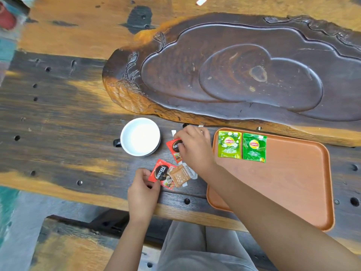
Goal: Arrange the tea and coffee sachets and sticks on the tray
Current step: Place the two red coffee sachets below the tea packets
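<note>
My right hand [192,147] pinching upper Nescafé sachet [174,148]; left hand [143,189] nipping lower Nescafé sachet [163,173] corner. Light, floppy, slick foil: grip edges. Tray [293,192] at 3 o'clock.

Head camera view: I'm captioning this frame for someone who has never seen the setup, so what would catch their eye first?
Probably the two bright green Lipton tea sachets, side by side at the far left corner of the orange tray. Next, the red Nescafe sachets left of the tray: the right hand rests on one, the left hand touches another. A large dark carved wooden slab fills the far side.
</note>
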A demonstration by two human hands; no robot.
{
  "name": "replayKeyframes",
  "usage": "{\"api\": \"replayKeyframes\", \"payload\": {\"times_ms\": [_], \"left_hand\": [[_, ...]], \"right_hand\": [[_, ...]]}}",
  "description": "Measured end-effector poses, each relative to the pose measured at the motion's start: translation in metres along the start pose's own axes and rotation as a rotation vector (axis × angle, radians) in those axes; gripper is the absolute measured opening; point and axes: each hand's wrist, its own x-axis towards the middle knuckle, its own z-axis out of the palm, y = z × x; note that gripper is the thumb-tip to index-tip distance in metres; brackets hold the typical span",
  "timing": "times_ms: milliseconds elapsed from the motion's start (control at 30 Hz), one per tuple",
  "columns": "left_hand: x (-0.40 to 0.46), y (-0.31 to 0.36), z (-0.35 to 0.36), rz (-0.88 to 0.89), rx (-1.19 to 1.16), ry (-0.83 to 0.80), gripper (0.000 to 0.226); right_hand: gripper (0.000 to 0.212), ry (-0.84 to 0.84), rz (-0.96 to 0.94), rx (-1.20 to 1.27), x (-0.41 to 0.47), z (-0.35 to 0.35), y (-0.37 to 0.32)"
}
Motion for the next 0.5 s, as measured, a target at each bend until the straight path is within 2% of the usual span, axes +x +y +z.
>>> {"api": "replayKeyframes", "payload": {"times_ms": [133, 233, 300, 400, 433, 500], "left_hand": [[-0.004, -0.005, -0.018, 0.024, -0.114, 0.202, 0.027], [-0.010, -0.010, -0.031, 0.176, -0.129, 0.394, 0.024], [-0.012, -0.004, -0.035, 0.177, -0.239, 0.429, 0.029], [-0.013, 0.021, -0.029, 0.155, -0.380, 0.330, 0.034], [-0.012, 0.031, -0.024, 0.165, -0.413, 0.253, 0.037], [-0.011, 0.050, -0.009, 0.193, -0.455, 0.059, 0.041]], "right_hand": [[0.020, 0.029, 0.186, 0.502, 0.000, -0.017, -0.004], [0.023, 0.172, 0.412, 0.774, -0.009, -0.033, 0.001], [0.024, 0.246, 0.562, 1.027, -0.020, -0.044, 0.009], [0.025, 0.293, 0.711, 1.321, -0.044, -0.058, 0.028], [0.026, 0.299, 0.719, 1.318, -0.053, -0.063, 0.036], [0.030, 0.301, 0.686, 1.157, -0.072, -0.074, 0.056]]}}
